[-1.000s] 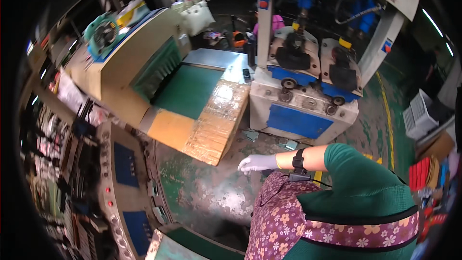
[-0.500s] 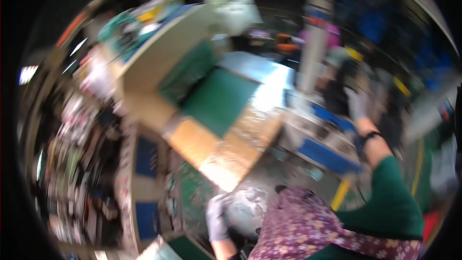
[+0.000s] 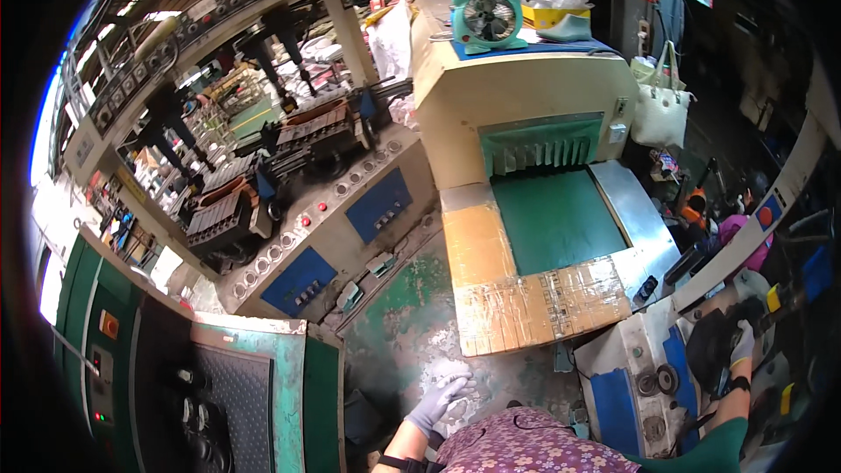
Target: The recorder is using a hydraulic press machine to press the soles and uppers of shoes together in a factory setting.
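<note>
My left hand [image 3: 438, 403], in a pale grey glove with a dark band at the wrist, hangs above the worn floor near my apron. Its fingers are loosely stretched, with nothing in them. Far to the right, my gloved right hand [image 3: 742, 346] closes at the edge of a black, soft-looking object [image 3: 711, 339]; its kind is unclear. That object is beside a light-coloured machine [image 3: 620, 342] with blue panels and round black knobs. Ahead stands a cream machine [image 3: 543, 83] with a green conveyor belt [image 3: 561, 219], edged in front by taped cardboard [image 3: 534, 307].
A teal fan [image 3: 487, 16] sits on the cream machine, and a white bag [image 3: 661, 114] hangs beside it. To the left stands a press machine [image 3: 350, 193] with dials and blue panels. A green cabinet [image 3: 324, 394] with dark objects inside is at lower left.
My view has swung to the right and sharpened from blur. The cream machine now stands upright ahead, and my right arm appears lower, at the right edge. My left hand remains empty.
</note>
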`<state>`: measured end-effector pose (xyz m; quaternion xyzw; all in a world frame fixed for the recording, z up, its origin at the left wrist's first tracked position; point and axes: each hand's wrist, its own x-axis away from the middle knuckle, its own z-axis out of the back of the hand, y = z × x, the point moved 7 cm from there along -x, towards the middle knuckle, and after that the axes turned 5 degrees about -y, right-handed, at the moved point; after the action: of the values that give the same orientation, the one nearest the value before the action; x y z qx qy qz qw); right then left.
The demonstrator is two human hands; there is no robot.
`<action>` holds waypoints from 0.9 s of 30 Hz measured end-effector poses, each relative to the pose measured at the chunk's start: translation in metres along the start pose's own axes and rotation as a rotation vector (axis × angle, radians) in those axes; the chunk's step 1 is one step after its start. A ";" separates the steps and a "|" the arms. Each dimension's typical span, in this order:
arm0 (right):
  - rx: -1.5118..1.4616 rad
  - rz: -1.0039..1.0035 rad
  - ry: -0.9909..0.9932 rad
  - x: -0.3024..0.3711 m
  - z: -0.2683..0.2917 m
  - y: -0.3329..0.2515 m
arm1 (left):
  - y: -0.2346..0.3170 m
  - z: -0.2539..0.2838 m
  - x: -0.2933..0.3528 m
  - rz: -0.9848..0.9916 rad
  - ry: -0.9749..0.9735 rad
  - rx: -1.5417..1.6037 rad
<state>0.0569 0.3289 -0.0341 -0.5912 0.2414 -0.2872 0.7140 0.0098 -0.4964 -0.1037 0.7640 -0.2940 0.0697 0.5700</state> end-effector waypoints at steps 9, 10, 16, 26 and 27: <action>-0.437 -0.436 -0.370 0.267 -0.213 -0.112 | 0.029 0.050 0.058 -0.168 -0.027 0.122; -0.320 -0.351 -0.507 0.284 -0.238 -0.110 | 0.031 0.049 0.063 -0.205 -0.081 0.091; 0.265 0.189 -1.426 0.435 -0.461 -0.171 | 0.024 0.045 0.098 -0.078 -0.117 0.122; 0.383 1.135 -1.878 0.748 -0.676 -0.280 | 0.008 0.211 0.292 -0.723 0.263 1.181; 0.343 1.262 -1.817 0.764 -0.673 -0.290 | 0.002 0.222 0.311 -0.821 0.259 1.267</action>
<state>0.1086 -0.7169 0.1225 -0.2467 -0.1560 0.6354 0.7149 0.2119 -0.8138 -0.0406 0.9786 0.1788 0.0967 0.0330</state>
